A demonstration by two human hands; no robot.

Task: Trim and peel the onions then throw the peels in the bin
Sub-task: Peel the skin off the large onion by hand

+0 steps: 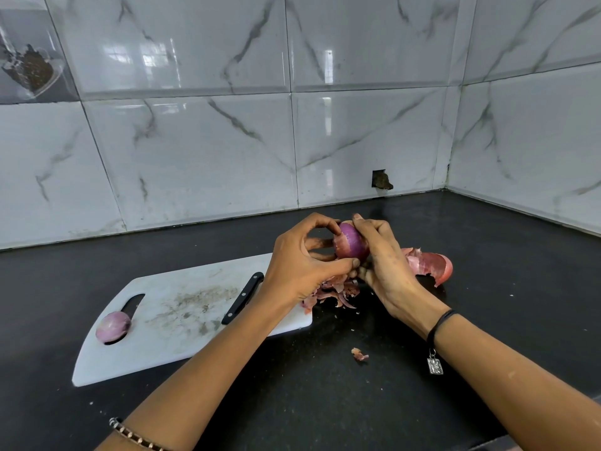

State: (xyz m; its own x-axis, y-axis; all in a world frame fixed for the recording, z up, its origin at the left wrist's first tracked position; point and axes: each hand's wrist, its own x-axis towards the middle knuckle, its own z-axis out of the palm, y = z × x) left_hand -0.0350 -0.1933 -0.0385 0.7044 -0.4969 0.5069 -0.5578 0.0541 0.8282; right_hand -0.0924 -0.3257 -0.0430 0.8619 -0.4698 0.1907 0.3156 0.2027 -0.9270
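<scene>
A purple onion is held above the counter between both hands, with a strip of pink skin hanging loose on its left side. My left hand curls round it from the left, thumb under it. My right hand grips it from the right, fingertips on top. A peeled onion lies at the left end of the white cutting board. A pile of peels sits under my hands at the board's right end. A black-handled knife lies on the board, its blade hidden by my left wrist.
A large curled peel lies on the black counter to the right of my hands. A small peel scrap sits nearer me. Marble-tiled walls close off the back and right side. No bin is in view.
</scene>
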